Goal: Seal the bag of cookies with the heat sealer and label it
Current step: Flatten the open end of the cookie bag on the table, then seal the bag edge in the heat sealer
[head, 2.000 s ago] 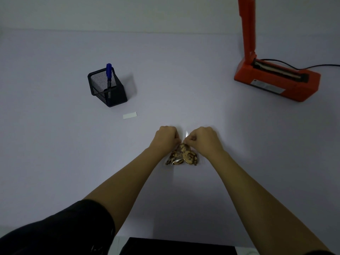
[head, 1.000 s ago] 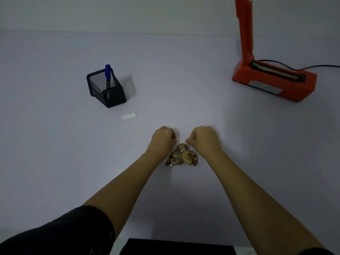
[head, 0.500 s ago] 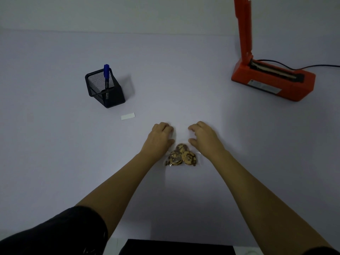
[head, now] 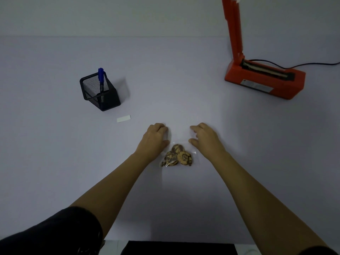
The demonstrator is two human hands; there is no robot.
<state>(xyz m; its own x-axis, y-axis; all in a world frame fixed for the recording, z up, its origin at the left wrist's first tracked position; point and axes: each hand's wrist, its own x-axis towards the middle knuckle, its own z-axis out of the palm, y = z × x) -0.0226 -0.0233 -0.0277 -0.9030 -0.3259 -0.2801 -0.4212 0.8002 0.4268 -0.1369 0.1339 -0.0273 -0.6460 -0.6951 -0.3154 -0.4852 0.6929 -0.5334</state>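
A clear bag of cookies (head: 177, 156) lies flat on the white table (head: 184, 80), near the table's front edge and straight ahead of the person. The cookies sit bunched in the bag's near end. Its far end is bare film that reaches toward 12 o'clock between the two hands; the film's edges are faint and hard to trace.

The left hand (head: 156, 137) rests at the bag's 10 o'clock side and the right hand (head: 204, 138) at its 2 o'clock side. The fingers of both are slack and loosely bent, gripping nothing. Both thumbs point inward to the film's side edges, but I cannot tell whether they touch it.

From the bag, a white label (head: 123, 118) lies flat at 10 o'clock, well apart from the left hand. Farther along that line stands a black mesh pen holder (head: 100, 92) with a blue pen (head: 100, 78) upright in it. The orange heat sealer (head: 265, 80) sits at 2 o'clock with its arm (head: 233, 24) raised upright and its sealing strip exposed. Its cable (head: 312, 64) trails off at 3 o'clock. A wide band of bare tabletop separates the right hand from the sealer, and another runs from the hands to the table's far edge at 12 o'clock.
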